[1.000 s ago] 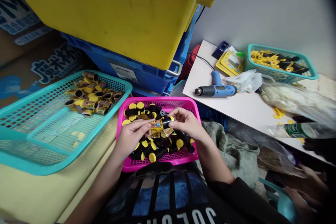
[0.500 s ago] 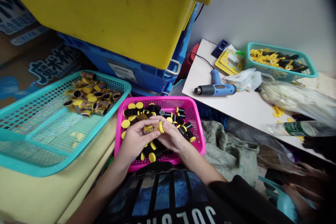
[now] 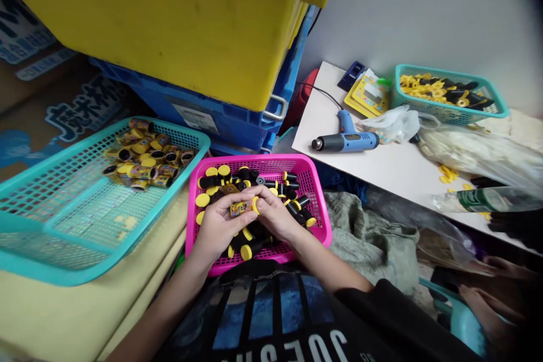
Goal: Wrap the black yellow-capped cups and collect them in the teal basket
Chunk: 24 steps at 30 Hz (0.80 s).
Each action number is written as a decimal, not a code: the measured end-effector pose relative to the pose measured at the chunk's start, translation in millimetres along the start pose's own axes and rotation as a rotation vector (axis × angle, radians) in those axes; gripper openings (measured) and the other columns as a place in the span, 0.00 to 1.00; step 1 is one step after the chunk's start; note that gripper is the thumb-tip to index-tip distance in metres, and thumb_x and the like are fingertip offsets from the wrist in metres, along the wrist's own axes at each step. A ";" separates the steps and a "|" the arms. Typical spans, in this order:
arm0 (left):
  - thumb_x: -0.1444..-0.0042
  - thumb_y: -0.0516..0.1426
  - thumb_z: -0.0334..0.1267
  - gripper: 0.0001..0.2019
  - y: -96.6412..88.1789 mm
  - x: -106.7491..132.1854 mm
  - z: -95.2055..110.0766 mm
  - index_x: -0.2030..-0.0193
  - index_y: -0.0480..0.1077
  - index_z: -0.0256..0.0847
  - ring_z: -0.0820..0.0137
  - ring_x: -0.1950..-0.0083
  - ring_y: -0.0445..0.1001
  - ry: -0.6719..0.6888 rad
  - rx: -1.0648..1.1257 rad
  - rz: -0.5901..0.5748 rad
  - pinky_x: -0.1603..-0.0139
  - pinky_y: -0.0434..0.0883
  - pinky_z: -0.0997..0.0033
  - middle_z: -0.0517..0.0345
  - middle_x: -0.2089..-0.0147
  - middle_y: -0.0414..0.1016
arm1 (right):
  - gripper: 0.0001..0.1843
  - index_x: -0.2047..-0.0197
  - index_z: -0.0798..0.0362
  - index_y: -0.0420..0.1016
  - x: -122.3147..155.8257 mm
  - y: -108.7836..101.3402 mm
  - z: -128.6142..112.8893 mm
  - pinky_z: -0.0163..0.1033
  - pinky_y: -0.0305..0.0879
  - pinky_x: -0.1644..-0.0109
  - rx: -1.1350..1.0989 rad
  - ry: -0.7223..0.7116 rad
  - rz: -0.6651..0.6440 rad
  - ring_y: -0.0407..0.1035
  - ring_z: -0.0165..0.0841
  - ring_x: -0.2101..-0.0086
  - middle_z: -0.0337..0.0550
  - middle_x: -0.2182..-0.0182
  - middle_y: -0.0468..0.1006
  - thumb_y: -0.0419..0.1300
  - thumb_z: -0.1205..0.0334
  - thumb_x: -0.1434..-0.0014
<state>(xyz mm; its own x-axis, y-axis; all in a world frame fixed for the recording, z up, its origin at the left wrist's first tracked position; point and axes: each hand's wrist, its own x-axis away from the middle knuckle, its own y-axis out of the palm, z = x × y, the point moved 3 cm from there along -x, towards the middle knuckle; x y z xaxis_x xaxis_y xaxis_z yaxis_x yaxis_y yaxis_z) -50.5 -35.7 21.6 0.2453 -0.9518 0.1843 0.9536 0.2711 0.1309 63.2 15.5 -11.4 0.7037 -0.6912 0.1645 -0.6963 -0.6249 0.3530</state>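
Note:
A small tube with a printed yellow label and a yellow cap [image 3: 242, 207] is gripped between both hands above the pink basket [image 3: 314, 177]. My left hand [image 3: 218, 226] curls round its left end; my right hand [image 3: 275, 216] pinches the capped right end. Beneath them the pink basket holds several black tubes with yellow caps [image 3: 292, 198]. To the left, a teal basket [image 3: 63, 220] carries several labelled tubes [image 3: 144, 155] at its far end.
Yellow bins [image 3: 190, 17] on a blue crate [image 3: 220, 113] loom behind. On the white table [image 3: 382, 169] at right lie a blue heat gun [image 3: 345, 140], plastic bags, a bottle [image 3: 483, 199] and a second teal basket [image 3: 449, 95] of parts. Another person's hands [image 3: 487, 300] show at bottom right.
The sleeve that was being slid onto the black tube a second ago now wraps it. Both hands drew closer together and lower over the pink basket.

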 end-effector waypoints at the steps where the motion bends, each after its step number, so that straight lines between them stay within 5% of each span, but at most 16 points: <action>1: 0.59 0.68 0.39 0.14 -1.7 -0.3 6.2 0.63 0.76 0.41 0.64 0.59 0.80 0.022 -0.041 -0.005 0.56 0.77 0.65 0.56 0.60 0.82 | 0.36 0.50 0.57 0.62 -0.9 -5.4 -7.0 0.26 0.65 0.52 0.074 -0.015 -0.022 0.65 0.22 0.55 0.46 0.51 0.66 0.60 0.34 0.48; 3: 0.57 0.68 0.40 0.13 -14.5 -2.4 25.2 0.64 0.76 0.42 0.65 0.61 0.80 0.117 -0.160 0.070 0.58 0.77 0.66 0.58 0.62 0.82 | 0.37 0.47 0.57 0.63 -3.8 -23.3 -24.6 0.25 0.65 0.53 0.233 -0.047 0.001 0.65 0.22 0.55 0.45 0.51 0.67 0.59 0.34 0.47; 6: 0.48 0.64 0.43 0.13 -57.1 -5.4 59.1 0.55 0.75 0.44 0.64 0.51 0.77 0.326 -0.420 0.436 0.52 0.73 0.61 0.62 0.55 0.80 | 0.33 0.51 0.59 0.65 -6.5 -60.2 -46.8 0.25 0.62 0.58 0.535 -0.069 0.274 0.65 0.21 0.59 0.45 0.55 0.69 0.51 0.35 0.40; 9: 0.42 0.59 0.46 0.21 -95.5 -7.5 74.2 0.42 0.65 0.50 0.52 0.33 0.60 0.361 -0.829 0.659 0.51 0.66 0.51 0.65 0.38 0.70 | 0.26 0.60 0.61 0.71 -6.6 -79.7 -40.8 0.27 0.59 0.58 0.991 0.151 0.355 0.62 0.22 0.64 0.44 0.64 0.70 0.53 0.42 0.38; 11: 0.41 0.58 0.48 0.24 -105.4 -8.9 70.0 0.38 0.60 0.56 0.52 0.30 0.53 0.327 -0.988 0.648 0.48 0.65 0.47 0.68 0.32 0.62 | 0.21 0.59 0.59 0.74 -7.0 -80.3 -25.3 0.28 0.59 0.54 1.276 0.279 0.250 0.63 0.25 0.60 0.45 0.62 0.70 0.62 0.47 0.44; 13: 0.41 0.57 0.47 0.23 -102.1 -8.3 60.1 0.39 0.62 0.56 0.57 0.32 0.60 0.350 -0.945 0.581 0.40 0.65 0.48 0.66 0.33 0.63 | 0.19 0.57 0.56 0.76 -8.0 -78.8 -11.6 0.29 0.59 0.51 1.441 0.297 0.191 0.62 0.28 0.55 0.46 0.58 0.70 0.67 0.53 0.49; 18: 0.42 0.59 0.44 0.13 -73.1 -6.0 40.1 0.51 0.75 0.48 0.61 0.42 0.72 0.346 -0.742 0.325 0.37 0.68 0.55 0.58 0.44 0.75 | 0.10 0.62 0.54 0.79 -3.0 -87.8 -7.1 0.31 0.60 0.51 1.502 0.266 0.165 0.64 0.26 0.59 0.45 0.62 0.72 0.60 0.58 0.40; 21: 0.43 0.59 0.46 0.11 -59.6 -4.5 35.2 0.56 0.76 0.47 0.64 0.57 0.79 0.204 -0.593 0.308 0.49 0.75 0.59 0.57 0.56 0.80 | 0.12 0.60 0.52 0.79 11.2 -81.4 -26.8 0.31 0.59 0.50 1.511 -0.037 0.183 0.64 0.23 0.60 0.43 0.63 0.73 0.58 0.56 0.38; 24: 0.45 0.59 0.49 0.15 -31.0 -4.9 25.1 0.56 0.74 0.41 0.66 0.67 0.79 -0.009 -0.254 0.055 0.64 0.77 0.65 0.55 0.67 0.80 | 0.07 0.60 0.53 0.78 35.3 -50.3 -52.0 0.30 0.59 0.52 1.481 -0.771 0.249 0.63 0.21 0.59 0.40 0.62 0.73 0.59 0.62 0.39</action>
<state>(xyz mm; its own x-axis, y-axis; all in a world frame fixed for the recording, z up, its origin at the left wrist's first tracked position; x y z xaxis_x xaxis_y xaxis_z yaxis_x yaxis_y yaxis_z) -85.7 -35.8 41.1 0.2970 -0.9350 0.1935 0.9526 0.2761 -0.1280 130.4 41.4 24.5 0.6476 -0.5425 -0.5351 -0.6115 0.0491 -0.7897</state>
